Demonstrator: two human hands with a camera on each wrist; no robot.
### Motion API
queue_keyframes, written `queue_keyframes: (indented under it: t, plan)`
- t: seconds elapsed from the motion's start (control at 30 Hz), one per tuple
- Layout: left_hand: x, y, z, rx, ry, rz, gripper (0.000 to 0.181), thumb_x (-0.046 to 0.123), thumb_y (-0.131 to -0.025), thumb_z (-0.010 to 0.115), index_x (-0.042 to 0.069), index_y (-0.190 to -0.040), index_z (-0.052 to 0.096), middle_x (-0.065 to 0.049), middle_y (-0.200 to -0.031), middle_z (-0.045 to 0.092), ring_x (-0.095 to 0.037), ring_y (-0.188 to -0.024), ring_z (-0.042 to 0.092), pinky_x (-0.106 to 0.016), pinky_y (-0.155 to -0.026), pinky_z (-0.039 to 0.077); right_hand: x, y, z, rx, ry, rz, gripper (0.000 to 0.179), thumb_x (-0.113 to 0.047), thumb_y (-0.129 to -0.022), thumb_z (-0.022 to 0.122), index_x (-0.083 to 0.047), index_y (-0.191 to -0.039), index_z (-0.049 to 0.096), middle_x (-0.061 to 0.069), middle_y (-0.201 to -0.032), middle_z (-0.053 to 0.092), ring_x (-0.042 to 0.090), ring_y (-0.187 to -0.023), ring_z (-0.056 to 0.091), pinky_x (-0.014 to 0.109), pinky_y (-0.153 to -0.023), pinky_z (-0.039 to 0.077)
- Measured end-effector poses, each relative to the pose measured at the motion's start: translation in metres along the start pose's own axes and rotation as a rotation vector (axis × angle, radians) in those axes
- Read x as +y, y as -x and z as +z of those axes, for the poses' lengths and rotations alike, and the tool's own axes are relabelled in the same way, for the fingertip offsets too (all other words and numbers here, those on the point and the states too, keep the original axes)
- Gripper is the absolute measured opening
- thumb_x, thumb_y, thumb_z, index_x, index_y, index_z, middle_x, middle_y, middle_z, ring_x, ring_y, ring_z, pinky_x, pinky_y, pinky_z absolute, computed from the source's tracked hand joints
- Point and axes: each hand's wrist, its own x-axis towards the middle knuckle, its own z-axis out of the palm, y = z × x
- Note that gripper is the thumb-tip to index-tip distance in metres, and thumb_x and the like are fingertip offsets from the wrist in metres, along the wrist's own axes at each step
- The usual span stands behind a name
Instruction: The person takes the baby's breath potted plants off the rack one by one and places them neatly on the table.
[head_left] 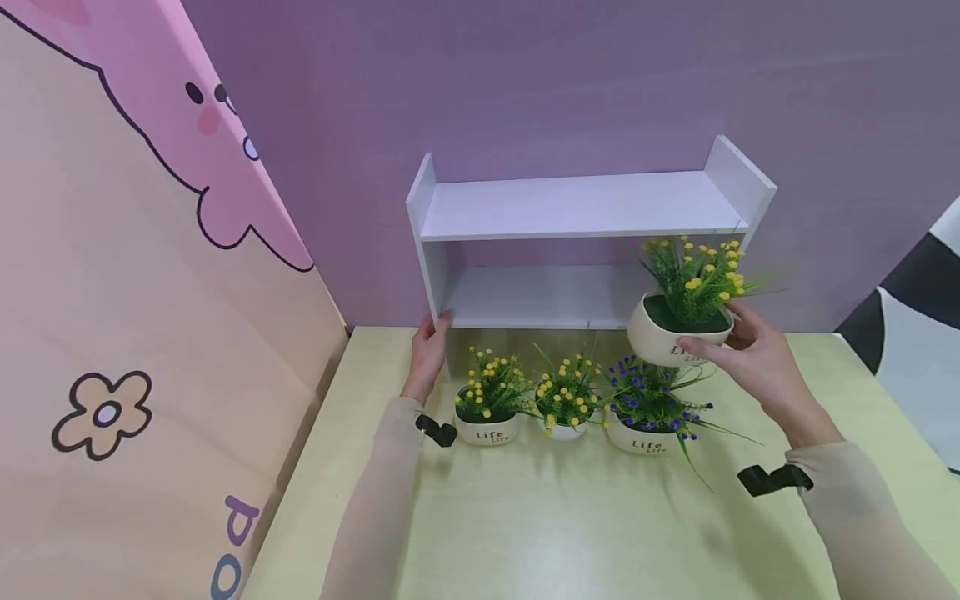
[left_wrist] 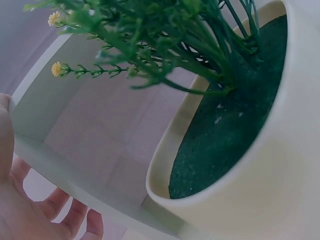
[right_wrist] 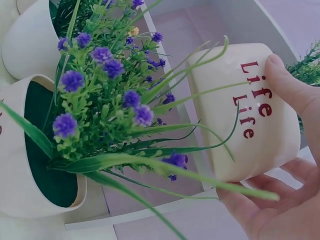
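Note:
My right hand [head_left: 757, 362] grips a cream pot of yellow flowers [head_left: 678, 329], raised at the right side of the white shelf [head_left: 525, 312]. In the right wrist view, the thumb lies by the red "Life" lettering on this pot [right_wrist: 245, 110], with the fingers beneath. My left hand [head_left: 427, 358] holds the shelf's left side panel near its lower board; in the left wrist view its fingers [left_wrist: 75, 215] bend around the panel's edge. Directly below the raised pot stands a cream pot with purple-blue flowers [head_left: 645, 437], whose leaves overlap the held pot in the right wrist view.
Two more pots of yellow flowers, one on the left [head_left: 487, 429] and a smaller white one in the middle [head_left: 564, 429], line the table [head_left: 555, 533] before the shelf. A purple wall [head_left: 570, 83] rises behind. A patterned panel [head_left: 172, 317] borders the left side.

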Motion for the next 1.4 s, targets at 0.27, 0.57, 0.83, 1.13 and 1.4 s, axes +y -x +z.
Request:
queue_keyframes:
  t: [0.27,0.57,0.83,1.13,1.4]
  plan:
    - [-0.001,0.002,-0.001,-0.012,0.009,-0.01,0.068,0.057,-0.107,0.053,0.023,-0.164,0.043,-0.015,-0.164,0.047,-0.036,-0.153,0.044,-0.061,-0.124,0.037,0.006,0.003,-0.004,0.016,0.004,-0.005,0.106,-0.045,-0.102,0.072,-0.019,-0.173,-0.002,0.029,-0.175,0.015,0.059,-0.153,0.03,0.078,-0.113,0.034]
    - [0.0,0.002,-0.001,-0.004,0.011,-0.012,0.067,0.055,-0.108,0.054,0.019,-0.163,0.044,-0.016,-0.164,0.048,-0.037,-0.152,0.045,-0.062,-0.124,0.036,0.01,0.011,-0.012,0.027,-0.006,0.02,0.103,-0.044,-0.103,0.07,-0.021,-0.173,-0.003,0.033,-0.173,0.018,0.059,-0.153,0.03,0.069,-0.115,0.04]
    - [0.001,0.002,0.0,-0.007,0.017,-0.015,0.067,0.056,-0.107,0.054,0.021,-0.163,0.046,-0.016,-0.164,0.048,-0.036,-0.153,0.044,-0.061,-0.124,0.036,0.019,0.019,-0.018,0.045,-0.011,0.052,0.103,-0.045,-0.104,0.068,-0.019,-0.172,-0.006,0.034,-0.173,0.014,0.059,-0.153,0.026,0.078,-0.113,0.031]
    - [0.0,0.002,0.0,0.009,0.019,-0.021,0.066,0.054,-0.107,0.054,0.019,-0.162,0.046,-0.018,-0.163,0.049,-0.038,-0.152,0.045,-0.061,-0.124,0.036,0.034,0.023,-0.026,0.063,0.021,0.063,0.1,-0.045,-0.104,0.068,-0.027,-0.172,-0.003,0.033,-0.169,0.026,0.024,-0.14,0.051,0.039,-0.099,0.053]
    - [0.0,0.002,-0.001,0.008,0.008,-0.024,0.067,0.055,-0.107,0.053,0.019,-0.163,0.045,-0.019,-0.163,0.048,-0.039,-0.152,0.045,-0.062,-0.124,0.036,0.045,0.024,-0.031,0.07,0.036,0.082,0.099,-0.046,-0.103,0.069,-0.035,-0.172,-0.001,0.032,-0.167,0.03,0.003,-0.123,0.047,0.027,-0.087,0.046]
